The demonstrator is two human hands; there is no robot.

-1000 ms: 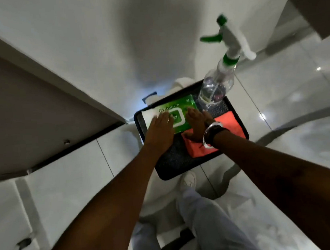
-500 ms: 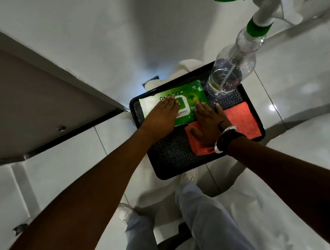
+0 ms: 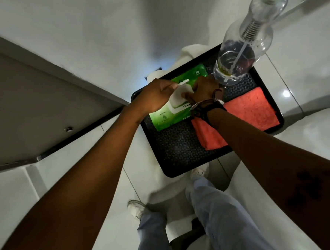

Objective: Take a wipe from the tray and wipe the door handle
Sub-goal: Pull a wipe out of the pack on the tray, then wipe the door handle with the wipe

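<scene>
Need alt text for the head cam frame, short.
Seen from above, a person's left hand lifts the white flap of a green wipes pack while the right hand reaches into its opening. The pack lies on a black tray with a red cloth and a clear spray bottle.

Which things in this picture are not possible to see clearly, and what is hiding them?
Head view only:
- Door handle: not in the frame.
- Spray bottle: nozzle and trigger cut off by the top edge.
- Pack opening: covered by the left hand and right hand; whether a wipe is already out is unclear.
- Pack print: too small and dark to read.
- Cloth: middle hidden by the right forearm.
- What holds up the tray: hidden beneath it.
</scene>
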